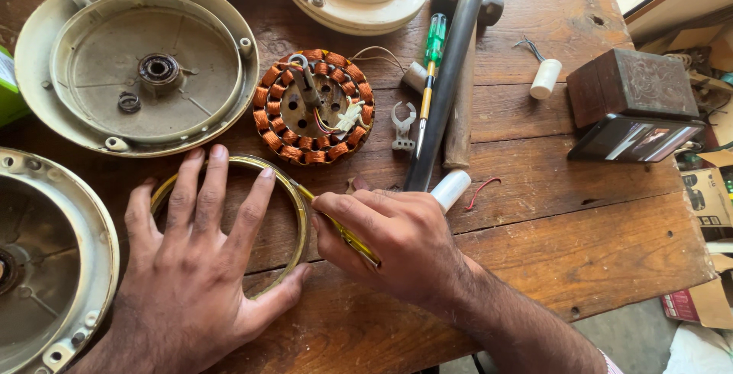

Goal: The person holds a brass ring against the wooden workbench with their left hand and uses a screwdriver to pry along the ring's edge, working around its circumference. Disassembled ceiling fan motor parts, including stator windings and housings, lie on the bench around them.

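Hands working a brass ring (294, 198)

Left hand (191, 267) is pressing flat, fingers spread — right hand (389, 240) is gripping a yellow tool (353, 240) against its right rim.

A worn wooden table (595, 229) carries a hammer (456, 61), screwdriver (431, 61) and copper stator (314, 106).

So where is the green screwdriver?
In the head view, the green screwdriver lies at the top middle of the wooden table, right against the hammer and just right of the copper coil ring.
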